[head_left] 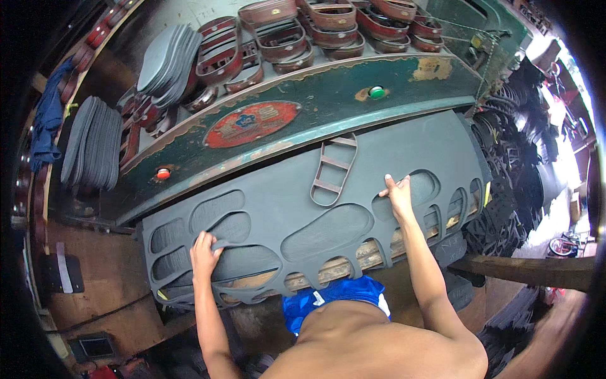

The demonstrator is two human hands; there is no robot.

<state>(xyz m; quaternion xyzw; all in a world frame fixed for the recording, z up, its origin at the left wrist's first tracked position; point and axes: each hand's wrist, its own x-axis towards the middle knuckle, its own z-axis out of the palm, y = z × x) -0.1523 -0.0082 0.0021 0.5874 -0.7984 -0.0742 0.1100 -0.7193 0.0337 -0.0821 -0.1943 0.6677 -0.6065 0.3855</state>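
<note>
A large dark grey foam sheet with several sole-shaped holes along its near side lies before me on the table. My left hand is at the left part of the sheet, its fingers curled over the narrow strip between two holes. My right hand rests at the edge of a hole on the right side, fingers apart, with nothing held. Between my hands, nearer the far edge, a sole-shaped metal cutting die with crossbars lies on the sheet.
Behind the sheet runs a green machine beam with a green button and a red button. Several dies and a stack of grey soles sit above it. More soles stand left; dark scraps pile right.
</note>
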